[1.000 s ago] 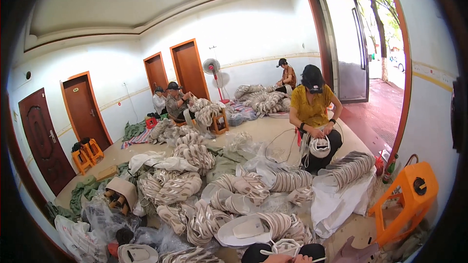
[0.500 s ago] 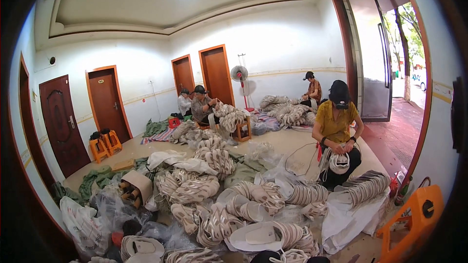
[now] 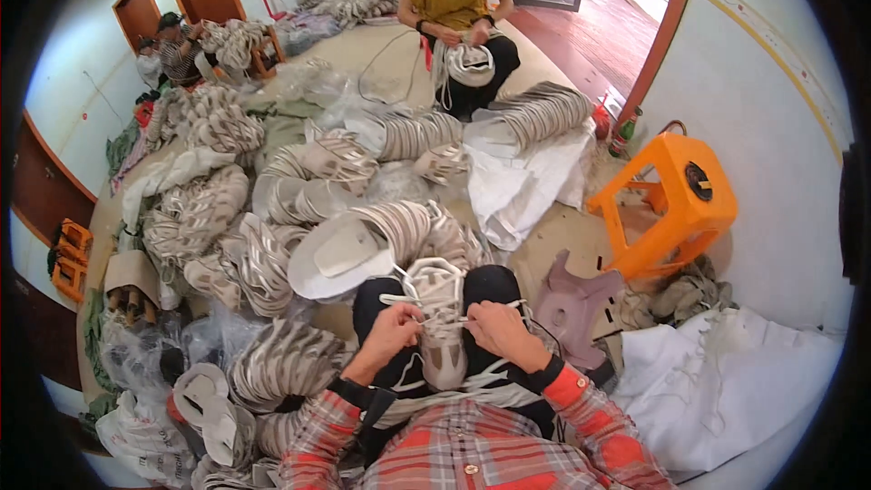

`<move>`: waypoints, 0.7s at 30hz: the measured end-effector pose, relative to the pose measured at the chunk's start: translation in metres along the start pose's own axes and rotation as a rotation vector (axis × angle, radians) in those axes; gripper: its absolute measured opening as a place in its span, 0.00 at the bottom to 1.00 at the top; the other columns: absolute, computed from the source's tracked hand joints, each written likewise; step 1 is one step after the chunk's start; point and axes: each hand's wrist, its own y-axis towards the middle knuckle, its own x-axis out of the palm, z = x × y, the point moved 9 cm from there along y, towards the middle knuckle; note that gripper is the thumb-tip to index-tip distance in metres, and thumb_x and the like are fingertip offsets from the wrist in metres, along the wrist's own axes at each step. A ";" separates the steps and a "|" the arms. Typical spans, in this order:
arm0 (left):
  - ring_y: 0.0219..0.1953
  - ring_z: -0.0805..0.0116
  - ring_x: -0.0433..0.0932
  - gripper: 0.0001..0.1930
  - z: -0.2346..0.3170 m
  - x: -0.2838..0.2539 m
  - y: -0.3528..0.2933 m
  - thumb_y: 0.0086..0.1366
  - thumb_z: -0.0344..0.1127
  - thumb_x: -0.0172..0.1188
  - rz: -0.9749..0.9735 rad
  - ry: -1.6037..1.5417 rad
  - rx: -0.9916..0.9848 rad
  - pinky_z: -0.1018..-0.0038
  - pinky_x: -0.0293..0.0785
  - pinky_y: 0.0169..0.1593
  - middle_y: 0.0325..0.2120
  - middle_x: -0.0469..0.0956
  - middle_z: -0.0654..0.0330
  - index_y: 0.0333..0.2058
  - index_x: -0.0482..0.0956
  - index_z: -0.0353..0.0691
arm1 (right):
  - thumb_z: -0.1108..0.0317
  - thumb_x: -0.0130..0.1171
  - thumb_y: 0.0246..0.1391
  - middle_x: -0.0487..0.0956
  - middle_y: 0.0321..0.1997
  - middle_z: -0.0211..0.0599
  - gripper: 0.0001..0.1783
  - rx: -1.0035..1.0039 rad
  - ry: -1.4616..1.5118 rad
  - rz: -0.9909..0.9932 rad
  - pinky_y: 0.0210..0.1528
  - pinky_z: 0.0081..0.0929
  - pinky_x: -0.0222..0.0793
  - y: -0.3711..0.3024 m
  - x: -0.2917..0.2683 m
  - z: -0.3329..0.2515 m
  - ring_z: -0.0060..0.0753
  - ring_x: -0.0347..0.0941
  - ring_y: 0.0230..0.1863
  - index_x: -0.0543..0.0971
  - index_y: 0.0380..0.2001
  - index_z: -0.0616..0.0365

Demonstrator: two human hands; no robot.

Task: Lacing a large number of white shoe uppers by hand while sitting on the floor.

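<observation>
A beige and white shoe upper [image 3: 444, 365] rests between my knees, its collar pointing away from me. Cream laces run across its tongue and out to both sides. My left hand [image 3: 396, 334] is closed at the left of the lace rows, fingertips pinching a shoelace. On the other side my right hand [image 3: 504, 332] pinches a shoelace too, thumb and forefinger pressed together. A bundle of loose cream laces [image 3: 485, 392] lies across my lap. Just beyond my knees sits a stack of flat shoe uppers [image 3: 399, 229].
Piles of shoe uppers [image 3: 286, 367] and clear plastic bags [image 3: 218, 336] crowd the left. An orange stool [image 3: 676, 191], a mauve plastic piece [image 3: 572, 304] and white cloth [image 3: 708, 390] lie right. Opposite, a co-worker in a yellow shirt [image 3: 454, 0] handles another upper.
The view has tipped down and swung right. My hands, forearms and the shoe upper on my lap now show; only my knees and a bit of laced upper showed before.
</observation>
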 end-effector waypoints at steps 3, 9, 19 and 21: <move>0.19 0.79 0.70 0.06 -0.009 0.021 0.002 0.55 0.26 0.51 -0.138 0.057 -0.088 0.83 0.66 0.23 0.20 0.72 0.65 0.31 0.75 0.33 | 0.59 0.58 0.46 0.76 0.25 0.42 0.12 0.022 -0.127 -0.051 0.32 0.41 0.66 -0.009 -0.005 0.014 0.47 0.71 0.31 0.77 0.24 0.57; 0.22 0.77 0.69 0.06 -0.024 0.054 -0.018 0.59 0.31 0.53 -0.390 -0.341 -0.277 0.80 0.67 0.28 0.22 0.72 0.67 0.33 0.75 0.36 | 0.56 0.62 0.42 0.77 0.23 0.42 0.14 0.082 -0.078 -0.043 0.34 0.38 0.66 -0.022 -0.005 0.021 0.44 0.69 0.31 0.80 0.21 0.55; 0.29 0.73 0.68 0.12 0.054 -0.344 -0.131 0.54 0.17 0.47 0.319 -1.319 0.725 0.75 0.67 0.35 0.26 0.69 0.63 0.37 0.70 0.37 | 0.54 0.65 0.35 0.76 0.24 0.42 0.15 -0.256 0.275 -0.020 0.31 0.38 0.62 -0.018 -0.022 -0.038 0.47 0.69 0.27 0.78 0.16 0.55; 0.24 0.72 0.63 0.11 0.066 -0.386 -0.157 0.55 0.18 0.47 0.326 -1.222 0.683 0.76 0.63 0.32 0.23 0.65 0.63 0.37 0.70 0.36 | 0.58 0.67 0.34 0.76 0.24 0.39 0.13 -0.145 0.368 -0.200 0.30 0.34 0.63 -0.009 -0.003 -0.016 0.42 0.69 0.26 0.79 0.17 0.56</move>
